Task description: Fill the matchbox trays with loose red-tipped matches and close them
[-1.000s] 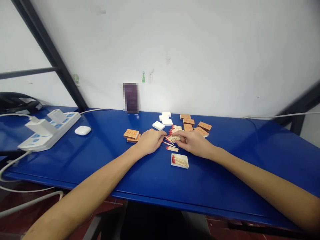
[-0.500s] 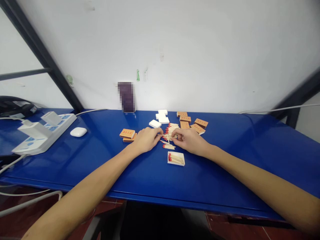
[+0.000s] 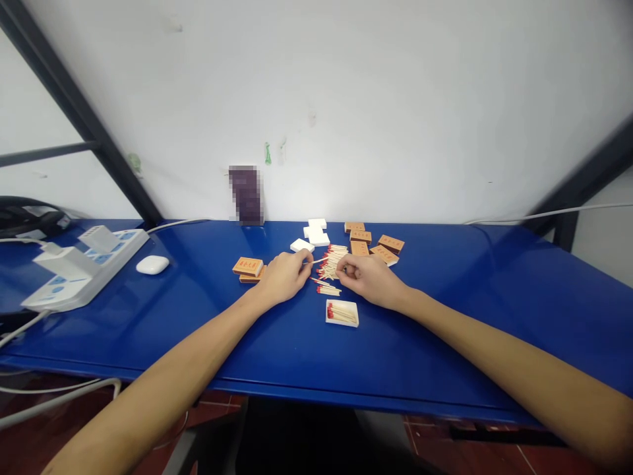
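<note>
My left hand [image 3: 285, 278] is closed at the left of the loose matches, pinching a single matchstick [image 3: 319, 261] that points right toward them. My right hand [image 3: 368, 277] has its fingers pressed together at the pile's right edge; what lies between the fingertips is hidden. The pile of red-headed matches [image 3: 337, 254] spreads between both hands, with a small separate row of matches [image 3: 328, 290] just in front. Nearer me, an open white matchbox tray [image 3: 342, 323] holds several matches, heads to the left.
Orange matchbox sleeves [image 3: 390, 243] lie behind my right hand, and stacked matchboxes [image 3: 248, 266] sit left of my left hand. White trays [image 3: 316, 224] are at the back. A power strip [image 3: 84, 277], a white earbud case [image 3: 152, 264] and a pixelated upright object [image 3: 246, 196] stand farther left.
The view has shifted slightly. My left hand has drawn back a little from the pile, and a matchstick now shows in its fingertips. My right hand stays beside the pile.
</note>
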Action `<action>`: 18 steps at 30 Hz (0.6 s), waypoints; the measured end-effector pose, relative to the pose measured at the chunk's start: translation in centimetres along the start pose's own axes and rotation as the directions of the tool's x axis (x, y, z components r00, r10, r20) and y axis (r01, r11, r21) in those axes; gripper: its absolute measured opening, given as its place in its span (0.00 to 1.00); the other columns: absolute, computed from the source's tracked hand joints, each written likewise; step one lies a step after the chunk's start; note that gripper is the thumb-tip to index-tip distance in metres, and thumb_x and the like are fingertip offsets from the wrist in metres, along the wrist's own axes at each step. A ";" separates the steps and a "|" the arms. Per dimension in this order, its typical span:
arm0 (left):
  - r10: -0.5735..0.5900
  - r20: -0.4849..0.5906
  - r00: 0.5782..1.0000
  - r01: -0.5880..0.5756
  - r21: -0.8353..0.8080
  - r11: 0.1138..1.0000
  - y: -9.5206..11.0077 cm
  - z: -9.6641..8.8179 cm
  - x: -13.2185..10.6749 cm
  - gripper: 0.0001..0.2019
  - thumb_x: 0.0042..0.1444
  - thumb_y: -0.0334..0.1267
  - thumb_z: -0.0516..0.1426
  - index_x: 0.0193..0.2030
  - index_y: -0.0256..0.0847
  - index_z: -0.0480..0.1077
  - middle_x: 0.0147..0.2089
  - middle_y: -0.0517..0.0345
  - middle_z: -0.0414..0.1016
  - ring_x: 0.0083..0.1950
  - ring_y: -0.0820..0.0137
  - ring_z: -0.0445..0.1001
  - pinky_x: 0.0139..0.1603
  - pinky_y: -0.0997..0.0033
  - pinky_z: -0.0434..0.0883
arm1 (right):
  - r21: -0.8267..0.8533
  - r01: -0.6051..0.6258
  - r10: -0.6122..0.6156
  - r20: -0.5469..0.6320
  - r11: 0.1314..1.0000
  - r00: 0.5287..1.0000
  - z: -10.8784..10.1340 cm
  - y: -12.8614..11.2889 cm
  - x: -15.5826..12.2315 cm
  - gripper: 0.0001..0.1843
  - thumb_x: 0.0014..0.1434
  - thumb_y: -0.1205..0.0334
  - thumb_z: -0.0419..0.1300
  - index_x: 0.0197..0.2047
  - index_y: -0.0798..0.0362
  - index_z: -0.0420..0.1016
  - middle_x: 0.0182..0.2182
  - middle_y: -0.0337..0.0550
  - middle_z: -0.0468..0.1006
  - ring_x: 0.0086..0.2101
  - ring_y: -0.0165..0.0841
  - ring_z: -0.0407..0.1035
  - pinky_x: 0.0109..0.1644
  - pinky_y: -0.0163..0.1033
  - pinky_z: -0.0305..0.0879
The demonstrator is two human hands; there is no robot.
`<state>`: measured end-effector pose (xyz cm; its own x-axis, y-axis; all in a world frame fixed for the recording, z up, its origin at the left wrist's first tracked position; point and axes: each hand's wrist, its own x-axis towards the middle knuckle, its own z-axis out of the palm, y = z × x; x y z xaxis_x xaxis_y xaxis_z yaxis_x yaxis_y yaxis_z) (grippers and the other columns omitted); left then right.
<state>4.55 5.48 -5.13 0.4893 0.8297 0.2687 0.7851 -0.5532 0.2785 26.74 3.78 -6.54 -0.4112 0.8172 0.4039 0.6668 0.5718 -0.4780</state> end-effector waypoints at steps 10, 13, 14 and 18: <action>0.136 -0.086 0.987 -0.146 -0.124 0.981 0.4 -0.2 -0.3 0.11 0.64 0.40 0.51 0.41 0.40 0.73 0.32 0.58 0.71 0.33 0.71 0.68 0.35 0.71 0.63 | -0.040 0.035 -0.034 0.038 0.999 0.999 -0.3 -0.2 -0.1 0.05 0.58 0.65 0.58 0.31 0.53 0.73 0.18 0.33 0.68 0.21 0.27 0.61 0.29 0.33 0.56; 0.222 -0.051 0.974 -0.228 -0.213 0.950 0.8 -0.3 -0.7 0.11 0.65 0.41 0.50 0.43 0.40 0.72 0.28 0.62 0.67 0.29 0.73 0.65 0.35 0.72 0.63 | -0.060 0.041 -0.038 0.049 0.997 0.998 -0.3 -0.3 -0.1 0.05 0.58 0.65 0.58 0.31 0.53 0.74 0.19 0.34 0.69 0.22 0.27 0.62 0.29 0.33 0.56; 0.252 -0.051 0.966 -0.257 -0.231 0.938 0.9 -0.4 -0.8 0.11 0.65 0.41 0.50 0.43 0.40 0.71 0.29 0.61 0.68 0.30 0.73 0.66 0.35 0.72 0.64 | -0.063 0.037 -0.034 0.056 0.997 0.998 -0.3 -0.3 -0.1 0.05 0.58 0.66 0.58 0.32 0.53 0.74 0.19 0.35 0.69 0.22 0.28 0.62 0.29 0.33 0.56; 0.327 -0.095 0.940 -0.340 -0.237 0.910 1.4 -0.7 -1.1 0.10 0.65 0.38 0.51 0.43 0.39 0.72 0.41 0.55 0.69 0.39 0.72 0.69 0.41 0.72 0.66 | -0.058 0.009 -0.005 0.075 0.998 0.997 -0.3 -0.3 0.0 0.04 0.55 0.70 0.59 0.34 0.54 0.75 0.22 0.36 0.72 0.24 0.28 0.64 0.30 0.32 0.56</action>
<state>4.87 3.75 -4.40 0.6808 0.5923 0.4309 0.4583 -0.8034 0.3802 26.75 3.60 -6.19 -0.4600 0.8176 0.3462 0.6982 0.5740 -0.4279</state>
